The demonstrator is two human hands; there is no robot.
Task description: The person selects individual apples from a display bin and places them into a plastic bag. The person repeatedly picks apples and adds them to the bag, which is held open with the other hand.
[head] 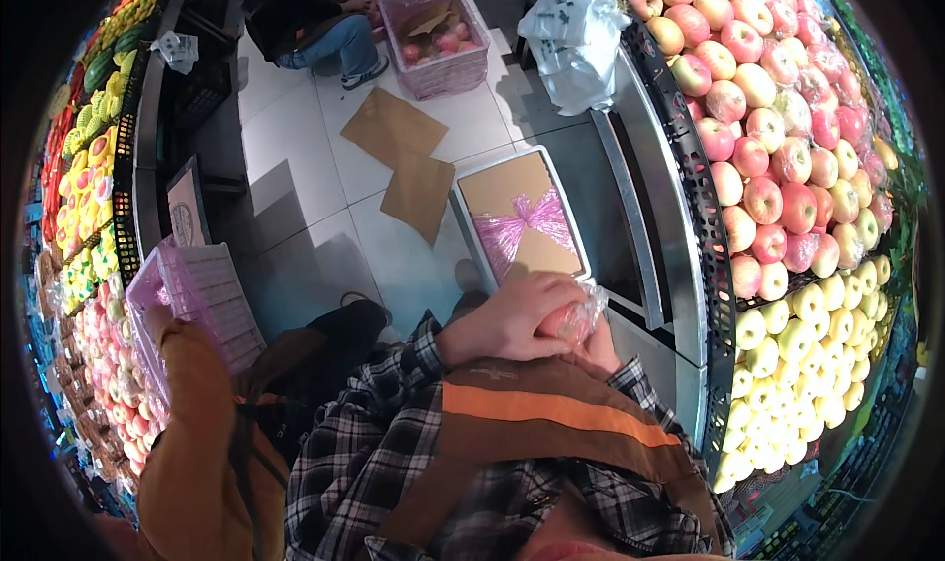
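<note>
At the front of my brown and orange apron, both hands are around a red apple (562,323) in clear plastic wrap. My left hand (509,319) grips it from the left and above, with the fingers curled over it. On the other side my right hand (599,350) supports it from below, its fingers partly hidden behind the fruit. Loose plastic film sticks out at the apple's upper right. Just beyond my hands stands a white crate (459,210) holding cardboard sheets (505,179) and a gathered pink plastic liner (521,218).
To the right, a display rack (683,148) bears red apples (763,198) and pale yellow apples (794,337). Cardboard pieces (395,127) lie on the tiled floor. A co-worker (325,40) sits by a pink-lined crate (443,77); another person's sleeve (196,384) reaches a white crate (218,288) at left.
</note>
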